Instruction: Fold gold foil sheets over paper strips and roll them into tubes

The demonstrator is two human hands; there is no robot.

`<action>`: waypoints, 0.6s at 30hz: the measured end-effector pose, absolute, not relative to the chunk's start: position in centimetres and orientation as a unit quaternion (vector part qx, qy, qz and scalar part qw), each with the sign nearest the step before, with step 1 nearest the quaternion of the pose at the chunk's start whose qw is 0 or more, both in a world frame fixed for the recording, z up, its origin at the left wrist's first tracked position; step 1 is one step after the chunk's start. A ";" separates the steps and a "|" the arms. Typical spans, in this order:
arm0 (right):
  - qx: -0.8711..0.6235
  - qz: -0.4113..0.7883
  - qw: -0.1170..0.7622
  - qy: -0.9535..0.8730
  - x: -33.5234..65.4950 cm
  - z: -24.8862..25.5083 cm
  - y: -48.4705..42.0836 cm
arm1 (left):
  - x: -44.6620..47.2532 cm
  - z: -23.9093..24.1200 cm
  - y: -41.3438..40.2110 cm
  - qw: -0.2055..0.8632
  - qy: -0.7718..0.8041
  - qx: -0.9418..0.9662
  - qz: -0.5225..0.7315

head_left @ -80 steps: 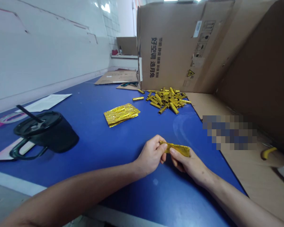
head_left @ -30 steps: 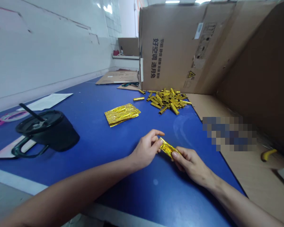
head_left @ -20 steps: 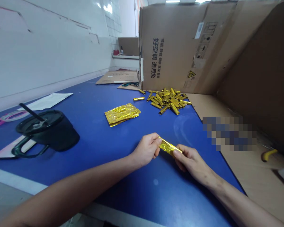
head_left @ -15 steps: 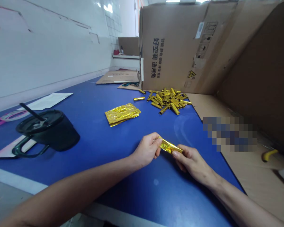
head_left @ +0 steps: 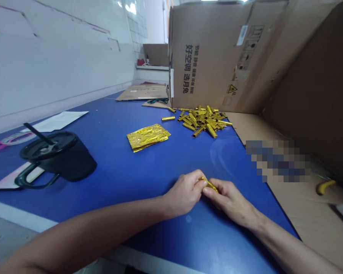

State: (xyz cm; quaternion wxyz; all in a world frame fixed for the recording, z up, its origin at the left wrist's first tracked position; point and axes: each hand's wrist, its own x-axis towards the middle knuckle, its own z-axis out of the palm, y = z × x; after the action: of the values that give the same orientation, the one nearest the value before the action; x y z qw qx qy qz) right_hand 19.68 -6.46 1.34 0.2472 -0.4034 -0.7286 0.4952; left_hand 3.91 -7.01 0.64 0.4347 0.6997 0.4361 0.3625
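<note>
My left hand (head_left: 185,192) and my right hand (head_left: 228,198) meet low on the blue table (head_left: 111,167). Between their fingertips, both hands pinch a narrow strip of gold foil (head_left: 209,184), now curled tight and mostly hidden by my fingers. Further off, a heap of rolled gold foil tubes (head_left: 202,121) lies against a cardboard box. A single tube (head_left: 168,118) lies left of the heap. A flat stack of crinkled gold foil sheets (head_left: 148,137) lies on the table, out of reach of my fingers.
A black tumbler with a straw and handle (head_left: 57,156) stands at the left, near a white paper sheet (head_left: 58,121) and a tape roll (head_left: 15,138). The upright cardboard box (head_left: 205,57) stands at the far table edge. Cardboard sheets (head_left: 253,127) lie right of the table.
The foil strip has gone from a flat, visible band to a tight curl between my fingertips. My hands have drawn closer together, and the left hand has moved toward the right one.
</note>
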 end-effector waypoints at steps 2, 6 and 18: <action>-0.397 0.502 0.236 -0.731 19.6 1.4 -6.4 | 4.0 0.7 -7.1 0.434 0.436 0.699 0.365; -0.409 0.518 0.227 -0.716 19.7 1.5 -6.3 | 3.5 0.5 -6.3 0.458 0.435 0.673 0.384; -0.448 0.531 0.289 -0.658 20.0 1.5 -6.1 | 2.9 0.4 -5.0 0.457 0.467 0.598 0.465</action>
State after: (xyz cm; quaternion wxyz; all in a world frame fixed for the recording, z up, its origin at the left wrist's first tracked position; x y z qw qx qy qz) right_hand 20.01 -6.13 1.47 0.2895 -0.4478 -0.6583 0.5314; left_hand 2.87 -4.99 0.42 0.4567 0.5980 0.4669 0.4646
